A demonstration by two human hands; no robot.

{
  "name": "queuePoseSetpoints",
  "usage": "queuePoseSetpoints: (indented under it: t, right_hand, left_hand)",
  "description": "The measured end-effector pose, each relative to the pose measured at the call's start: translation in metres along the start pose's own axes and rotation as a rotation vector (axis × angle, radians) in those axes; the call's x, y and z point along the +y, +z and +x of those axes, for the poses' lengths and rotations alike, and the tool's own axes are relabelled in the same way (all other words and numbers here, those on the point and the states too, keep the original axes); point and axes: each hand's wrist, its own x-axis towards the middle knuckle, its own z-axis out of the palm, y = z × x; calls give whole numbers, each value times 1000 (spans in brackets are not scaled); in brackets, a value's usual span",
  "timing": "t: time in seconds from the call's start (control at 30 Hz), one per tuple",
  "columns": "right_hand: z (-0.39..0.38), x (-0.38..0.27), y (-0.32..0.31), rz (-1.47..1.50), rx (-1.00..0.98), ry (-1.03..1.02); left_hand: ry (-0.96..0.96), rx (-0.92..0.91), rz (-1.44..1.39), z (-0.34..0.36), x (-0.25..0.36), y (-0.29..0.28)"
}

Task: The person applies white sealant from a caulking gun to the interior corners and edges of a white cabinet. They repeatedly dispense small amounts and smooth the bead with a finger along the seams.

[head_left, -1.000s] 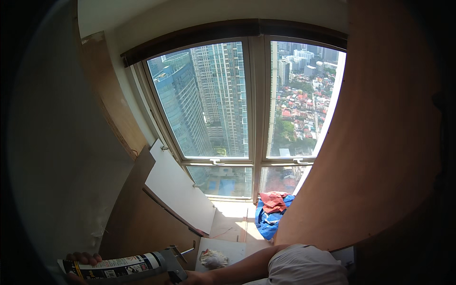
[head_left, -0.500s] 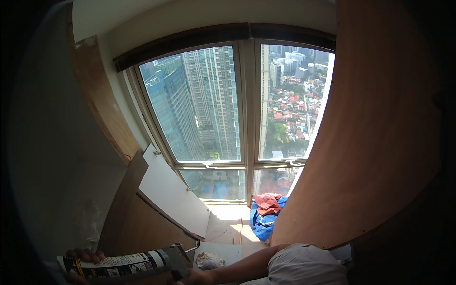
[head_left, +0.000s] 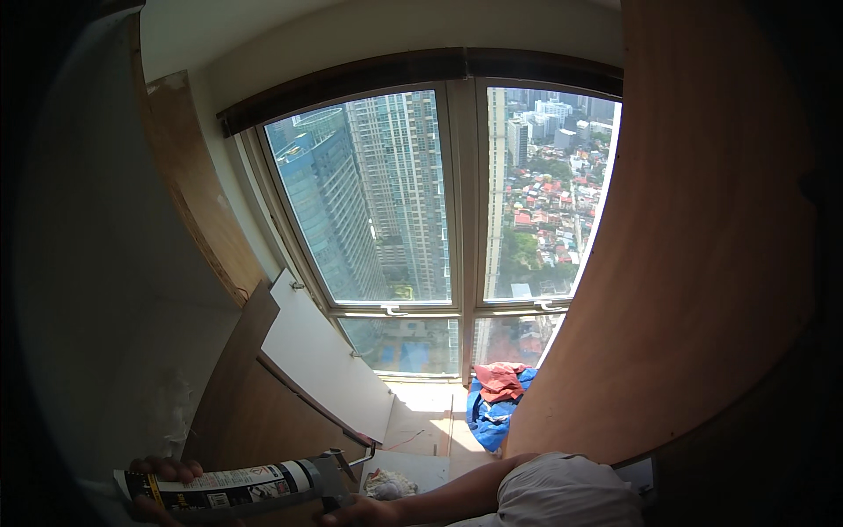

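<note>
Low at the left lies a caulking gun loaded with a black and white sealant cartridge, tilted slightly with its far end toward the left wall. My left hand curls its fingers over the cartridge's left end. At the grey rear end of the gun, my right hand is closed around the grip; the lower part of that grasp is cut off by the frame's bottom edge. A bent metal rod sticks out behind the gun. The cartridge's tip is not visible.
A brown wood panel and a white panel lean at the left. Blue and red cloths lie below the tall window. A whitish crumpled rag rests near my right forearm. A large wooden board rises on the right.
The view has shifted slightly, so everything sits a little farther right and lower. Both hands keep their hold on the caulking gun and cartridge.
</note>
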Motion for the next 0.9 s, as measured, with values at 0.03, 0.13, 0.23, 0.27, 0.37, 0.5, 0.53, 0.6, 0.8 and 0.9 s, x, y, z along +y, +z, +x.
queuePoseSetpoints:
  t: [0.03, 0.13, 0.23, 0.27, 0.37, 0.5, 0.53, 0.6, 0.8, 0.9]
  right_hand:
    - [-2, 1, -1, 8, 3, -2]
    - [-10, 5, -8, -45, 83, -61]
    - [-18, 5, -17, -94, 120, -80]
    - [-23, 4, -18, -65, 113, -80]
    - [-34, 0, -17, 8, 141, -36]
    - [-36, -2, -3, -125, 335, -73]
    - [-34, -4, 1, -164, 380, -86]
    - [-28, -6, 6, -137, 310, -51]
    - [-21, -9, 11, -134, 294, -15]
    - [-21, -10, 15, -151, 267, -13]
  left_hand:
    - [-2, 56, 72, -2, -1, 1]
    - [-37, 178, 146, -7, -7, 2]
    - [-120, 48, 91, -14, -3, -3]
    - [-90, 26, 70, -16, -6, -4]
    - [-114, -93, 9, -15, -11, -8]
    - [-202, -48, -49, -19, -8, -13]
    - [-205, -47, -55, -19, -7, -14]
    - [-198, -65, -75, -19, -6, -16]
    - [-179, -64, -67, -23, -3, -20]
    - [-160, -67, -39, -24, -2, -19]
